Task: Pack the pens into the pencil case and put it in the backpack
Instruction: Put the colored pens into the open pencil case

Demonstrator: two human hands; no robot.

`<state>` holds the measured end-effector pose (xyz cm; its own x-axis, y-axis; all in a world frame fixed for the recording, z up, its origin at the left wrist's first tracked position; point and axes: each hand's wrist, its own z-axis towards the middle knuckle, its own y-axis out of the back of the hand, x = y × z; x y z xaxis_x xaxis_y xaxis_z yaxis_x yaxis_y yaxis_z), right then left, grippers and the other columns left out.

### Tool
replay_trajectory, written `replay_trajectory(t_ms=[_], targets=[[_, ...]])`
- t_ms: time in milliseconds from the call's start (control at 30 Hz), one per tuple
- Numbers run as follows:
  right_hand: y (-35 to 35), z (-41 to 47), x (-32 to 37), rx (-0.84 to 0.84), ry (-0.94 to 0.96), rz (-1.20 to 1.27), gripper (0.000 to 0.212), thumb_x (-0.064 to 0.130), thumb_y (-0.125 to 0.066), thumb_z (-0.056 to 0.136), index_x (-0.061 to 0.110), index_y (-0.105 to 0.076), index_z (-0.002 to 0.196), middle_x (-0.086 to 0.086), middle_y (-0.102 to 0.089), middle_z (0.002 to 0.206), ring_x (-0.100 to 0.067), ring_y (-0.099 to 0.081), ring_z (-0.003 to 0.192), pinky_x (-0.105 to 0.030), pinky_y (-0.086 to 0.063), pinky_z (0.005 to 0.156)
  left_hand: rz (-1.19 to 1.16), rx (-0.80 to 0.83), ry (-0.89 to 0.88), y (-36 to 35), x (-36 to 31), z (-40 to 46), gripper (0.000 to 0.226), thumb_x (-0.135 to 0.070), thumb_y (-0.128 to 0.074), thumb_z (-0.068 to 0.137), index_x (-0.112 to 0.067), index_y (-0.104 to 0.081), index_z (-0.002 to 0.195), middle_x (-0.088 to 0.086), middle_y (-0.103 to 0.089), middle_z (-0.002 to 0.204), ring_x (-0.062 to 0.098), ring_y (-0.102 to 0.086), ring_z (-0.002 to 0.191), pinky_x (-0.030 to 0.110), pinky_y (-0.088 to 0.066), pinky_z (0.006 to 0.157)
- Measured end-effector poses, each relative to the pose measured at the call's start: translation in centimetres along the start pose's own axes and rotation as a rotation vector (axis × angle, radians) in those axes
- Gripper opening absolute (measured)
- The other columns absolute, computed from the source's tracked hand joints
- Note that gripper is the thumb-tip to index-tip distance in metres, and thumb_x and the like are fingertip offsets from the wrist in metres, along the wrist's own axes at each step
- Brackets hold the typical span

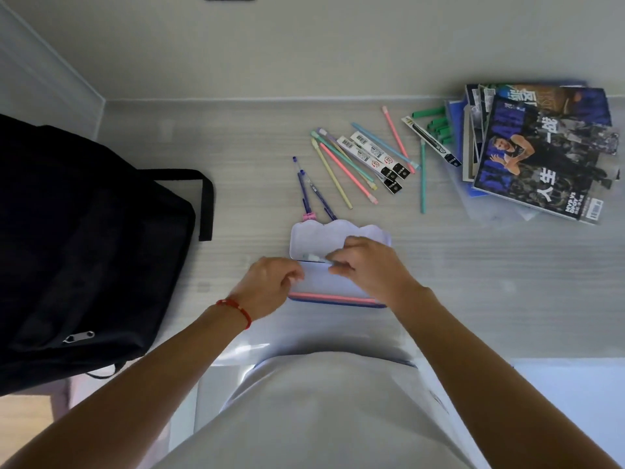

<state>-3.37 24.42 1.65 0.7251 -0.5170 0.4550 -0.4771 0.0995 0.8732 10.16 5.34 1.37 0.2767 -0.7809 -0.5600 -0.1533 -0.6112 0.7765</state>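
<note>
right hand (367, 265) pinched on pen (316, 258) at open case (333, 247) mouth | left hand (270, 286) fingers curled on case's left edge | case at table (243, 143) center, near front edge | loose pens (345, 164) at 12-1 o'clock, bare gap between | backpack (84, 252) at 9 o'clock, apart | magazines (541, 154) at 2 o'clock

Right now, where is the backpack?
In the head view the black backpack lies on the table's left side, left of the open pencil case and the left hand.
</note>
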Motion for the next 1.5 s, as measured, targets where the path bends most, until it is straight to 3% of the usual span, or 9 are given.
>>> replay_trajectory(t_ms=[67, 133, 300, 500, 667, 933, 1167, 1333, 1500], targets=[[-1.9, 0.9, 1.3, 0.217, -0.002, -0.209, 0.025, 0.037, -0.058, 0.099, 0.018, -0.074, 0.1, -0.005, -0.065, 0.097, -0.026, -0.064, 0.094, -0.034, -0.049, 0.076, -0.051, -0.219, 0.125, 0.7, 1.6, -1.1, 0.029, 0.005, -0.052, 0.079, -0.019, -0.069, 0.08, -0.004, -0.07, 0.079, 0.02, -0.064, 0.075, 0.023, -0.049, 0.071], [-3.2, 1.4, 1.9, 0.224, -0.038, -0.296, 0.025, 0.039, -0.06, 0.097, 0.018, -0.074, 0.1, -0.003, -0.06, 0.092, -0.025, -0.063, 0.092, -0.03, -0.042, 0.066, -0.043, -0.253, 0.207, 0.8, 2.7, -1.7, 0.029, 0.006, -0.051, 0.078, -0.017, -0.068, 0.08, -0.003, -0.069, 0.08, 0.02, -0.063, 0.077, 0.025, -0.051, 0.072], [-5.3, 1.8, 3.4, 0.139, 0.037, -0.399, 0.03, 0.04, -0.064, 0.093, 0.013, -0.075, 0.098, -0.006, -0.065, 0.094, -0.026, -0.062, 0.091, -0.031, -0.044, 0.069, -0.023, -0.204, 0.023, -0.4, 1.6, -1.7, 0.024, 0.006, -0.06, 0.081, -0.012, -0.072, 0.091, 0.004, -0.068, 0.092, 0.02, -0.062, 0.079, 0.031, -0.056, 0.076], [-5.9, 0.3, 2.3, 0.072, 0.004, -0.241, 0.031, 0.036, -0.06, 0.096, 0.017, -0.072, 0.118, -0.009, -0.067, 0.109, -0.028, -0.062, 0.102, -0.037, -0.047, 0.085, 0.199, -0.122, -0.187, -2.6, -0.1, -1.6, 0.022, -0.01, -0.065, 0.086, -0.014, -0.072, 0.106, 0.002, -0.069, 0.103, 0.022, -0.064, 0.091, 0.033, -0.059, 0.072], [-4.9, -2.1, -0.5, 0.099, -0.05, -0.105, 0.031, 0.036, -0.058, 0.098, 0.023, -0.068, 0.123, -0.004, -0.061, 0.119, -0.024, -0.056, 0.115, -0.035, -0.046, 0.094, 0.391, -0.018, -0.179, -3.1, -0.3, -1.4, 0.021, -0.015, -0.056, 0.09, -0.018, -0.072, 0.103, 0.003, -0.066, 0.1, 0.024, -0.062, 0.091, 0.038, -0.056, 0.071], [-4.0, -6.3, -2.8, 0.074, -0.067, -0.038, 0.022, 0.035, -0.057, 0.096, 0.024, -0.071, 0.108, 0.001, -0.066, 0.102, -0.02, -0.059, 0.101, -0.033, -0.046, 0.086, 0.536, 0.067, -0.287, -3.1, 0.9, -1.5, 0.038, -0.038, -0.037, 0.092, -0.022, -0.071, 0.099, -0.002, -0.065, 0.093, 0.019, -0.06, 0.085, 0.034, -0.053, 0.069], [-3.4, -6.2, -3.1, 0.149, -0.057, -0.021, 0.024, 0.04, -0.054, 0.098, 0.025, -0.071, 0.105, 0.004, -0.065, 0.101, -0.016, -0.06, 0.095, -0.029, -0.05, 0.082, 0.516, 0.107, -0.195, -3.4, 0.6, -1.1, 0.034, -0.042, -0.041, 0.094, -0.021, -0.067, 0.103, -0.002, -0.062, 0.099, 0.016, -0.058, 0.087, 0.032, -0.055, 0.074], [-1.2, -1.6, -3.6, -0.06, -0.221, 0.055, 0.014, 0.03, -0.059, 0.096, 0.022, -0.071, 0.094, -0.001, -0.066, 0.1, -0.027, -0.065, 0.085, -0.031, -0.052, 0.065, 0.431, 0.018, -0.171, -1.2, -0.5, 0.4, 0.029, -0.036, -0.045, 0.094, -0.018, -0.063, 0.106, 0.002, -0.061, 0.106, 0.021, -0.06, 0.093, 0.034, -0.055, 0.078], [1.3, 8.3, -5.3, -0.166, -0.418, -0.06, 0.028, 0.028, -0.06, 0.096, 0.012, -0.064, 0.119, -0.015, -0.061, 0.118, -0.036, -0.059, 0.113, -0.043, -0.054, 0.086, 0.29, -0.014, -0.031, 1.8, -1.9, 4.3, 0.038, -0.035, -0.051, 0.093, -0.021, -0.055, 0.128, 0.004, -0.053, 0.127, 0.022, -0.052, 0.117, 0.037, -0.05, 0.093]])
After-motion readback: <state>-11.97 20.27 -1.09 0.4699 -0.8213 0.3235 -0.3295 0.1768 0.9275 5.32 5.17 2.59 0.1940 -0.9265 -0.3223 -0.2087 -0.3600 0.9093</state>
